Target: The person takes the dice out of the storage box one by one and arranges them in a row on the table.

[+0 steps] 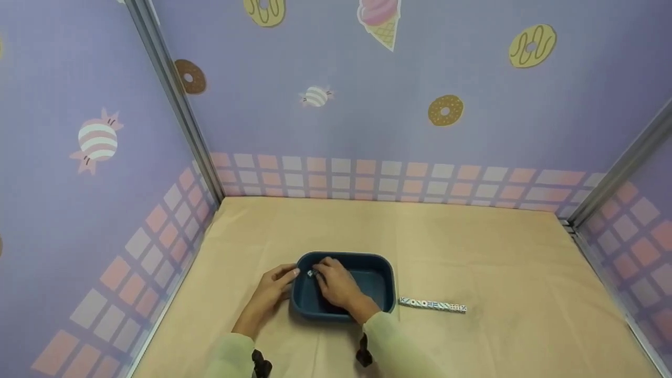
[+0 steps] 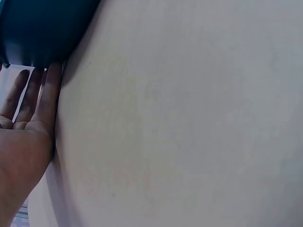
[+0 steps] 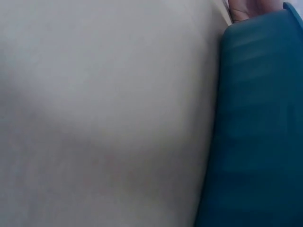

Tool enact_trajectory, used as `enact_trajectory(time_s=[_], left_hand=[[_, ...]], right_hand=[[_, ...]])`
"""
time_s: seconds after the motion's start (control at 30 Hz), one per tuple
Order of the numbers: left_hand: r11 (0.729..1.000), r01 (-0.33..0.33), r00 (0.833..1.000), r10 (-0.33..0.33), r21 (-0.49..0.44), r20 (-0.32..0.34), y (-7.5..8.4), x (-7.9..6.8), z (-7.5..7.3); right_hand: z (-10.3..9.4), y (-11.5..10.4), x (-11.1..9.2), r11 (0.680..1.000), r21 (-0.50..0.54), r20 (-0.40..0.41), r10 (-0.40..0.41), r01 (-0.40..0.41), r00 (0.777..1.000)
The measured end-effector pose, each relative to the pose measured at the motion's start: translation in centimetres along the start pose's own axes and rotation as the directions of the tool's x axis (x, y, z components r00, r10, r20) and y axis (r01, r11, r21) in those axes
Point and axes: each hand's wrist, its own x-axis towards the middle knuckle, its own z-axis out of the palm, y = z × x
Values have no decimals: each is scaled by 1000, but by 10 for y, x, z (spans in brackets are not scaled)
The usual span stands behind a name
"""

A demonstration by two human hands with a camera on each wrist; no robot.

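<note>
A dark teal plastic tub (image 1: 342, 318) stands on the cloth-covered table. My left hand (image 1: 272, 287) is at its left end, with the thumb by the rim; in the left wrist view its fingers (image 2: 47, 101) stretch nearly straight against the tub's outer wall. Inside the tub, my right hand (image 1: 340, 286) reaches down toward the far left corner, fingers bent. A small white die with dark marks (image 1: 310, 273) lies right beside its fingertips, which hide whatever is under them. To the right of the tub, several similar dice form a straight, touching row (image 1: 433, 305).
The beige cloth (image 1: 504, 262) has faint creases and covers the tabletop. Purple printed panels (image 1: 325, 126) enclose the back and sides, joined by grey metal posts (image 1: 181, 105). In the right wrist view, the tub's ribbed outer wall (image 3: 260, 123) fills the right side.
</note>
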Motion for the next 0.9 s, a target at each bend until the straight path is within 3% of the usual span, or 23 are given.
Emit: enact_trajectory(time_s=[0.23, 0.33, 0.57, 0.73, 0.9], left_hand=[[1000, 2, 1000, -2, -13, -11, -1, 0, 0], [1000, 6, 1000, -6, -4, -16, -1, 0, -1], [1000, 12, 1000, -12, -17, 11, 1, 0, -1], [1000, 15, 1000, -15, -6, 9, 1, 1, 0], [1000, 22, 1000, -22, -7, -15, 0, 1, -1]], right_hand=[[-1, -2, -2, 999, -31, 8, 21, -21, 1000], [-2, -1, -2, 998, -5, 15, 59, -59, 998], [0, 5, -3, 998, 50, -31, 35, -33, 999], [-4, 5, -2, 991, 107, 32, 72, -75, 997], [-22, 9, -5, 972, 227, 65, 38, -52, 997]])
